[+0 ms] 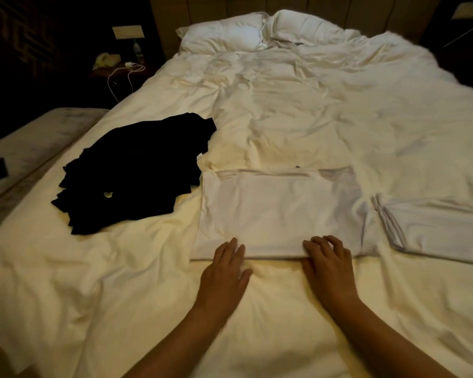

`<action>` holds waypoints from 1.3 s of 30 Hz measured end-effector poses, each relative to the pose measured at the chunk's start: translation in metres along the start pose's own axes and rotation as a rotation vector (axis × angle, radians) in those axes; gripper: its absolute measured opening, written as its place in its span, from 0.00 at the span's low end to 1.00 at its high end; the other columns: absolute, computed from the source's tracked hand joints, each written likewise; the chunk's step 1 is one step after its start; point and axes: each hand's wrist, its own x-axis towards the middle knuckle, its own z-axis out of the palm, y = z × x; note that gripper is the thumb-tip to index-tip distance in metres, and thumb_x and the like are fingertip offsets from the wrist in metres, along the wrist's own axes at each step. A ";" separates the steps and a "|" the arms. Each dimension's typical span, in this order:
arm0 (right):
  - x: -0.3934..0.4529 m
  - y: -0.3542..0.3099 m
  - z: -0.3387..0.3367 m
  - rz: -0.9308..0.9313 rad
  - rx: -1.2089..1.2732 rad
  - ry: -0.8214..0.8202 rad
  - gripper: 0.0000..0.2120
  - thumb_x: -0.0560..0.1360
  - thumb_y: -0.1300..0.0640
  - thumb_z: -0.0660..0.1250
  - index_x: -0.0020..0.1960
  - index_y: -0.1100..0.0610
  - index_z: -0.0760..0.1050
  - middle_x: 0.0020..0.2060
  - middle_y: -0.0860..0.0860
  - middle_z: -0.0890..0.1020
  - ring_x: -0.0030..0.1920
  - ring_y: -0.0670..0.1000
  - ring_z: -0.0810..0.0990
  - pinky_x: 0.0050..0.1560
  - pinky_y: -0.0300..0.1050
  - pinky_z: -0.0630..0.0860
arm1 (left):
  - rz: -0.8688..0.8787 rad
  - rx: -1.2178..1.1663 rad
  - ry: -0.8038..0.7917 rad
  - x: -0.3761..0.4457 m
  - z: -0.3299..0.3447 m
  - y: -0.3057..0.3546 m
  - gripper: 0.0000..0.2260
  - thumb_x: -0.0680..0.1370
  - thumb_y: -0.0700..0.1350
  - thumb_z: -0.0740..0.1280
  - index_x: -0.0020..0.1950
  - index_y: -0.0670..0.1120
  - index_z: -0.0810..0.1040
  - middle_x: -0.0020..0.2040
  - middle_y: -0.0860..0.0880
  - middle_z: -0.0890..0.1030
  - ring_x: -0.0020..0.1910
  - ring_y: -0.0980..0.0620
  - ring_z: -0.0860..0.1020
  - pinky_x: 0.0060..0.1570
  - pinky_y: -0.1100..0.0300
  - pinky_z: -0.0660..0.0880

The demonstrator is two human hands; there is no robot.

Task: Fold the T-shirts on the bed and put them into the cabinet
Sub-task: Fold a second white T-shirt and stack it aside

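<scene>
A white T-shirt (276, 211) lies flat and partly folded on the bed (311, 110), right in front of me. My left hand (225, 271) rests flat on its near edge, fingers spread. My right hand (327, 264) sits on the same near edge further right, fingers curled over the hem. A pile of black T-shirts (131, 173) lies rumpled to the left. A folded stack of white T-shirts (434, 227) lies to the right. No cabinet is in view.
Two white pillows (257, 31) lie at the head of the bed. A bedside table (115, 69) with a phone, a bottle and a white charger cable stands at the far left. A padded bench (25, 148) with a dark object runs along the left side.
</scene>
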 end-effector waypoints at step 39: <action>-0.195 -0.059 -0.095 0.147 0.240 -0.057 0.19 0.60 0.60 0.84 0.35 0.53 0.72 0.35 0.45 0.72 0.41 0.47 0.70 0.30 0.42 0.72 | -0.062 -0.198 0.221 -0.183 -0.062 0.029 0.14 0.77 0.50 0.61 0.46 0.47 0.84 0.45 0.53 0.82 0.49 0.57 0.76 0.50 0.65 0.72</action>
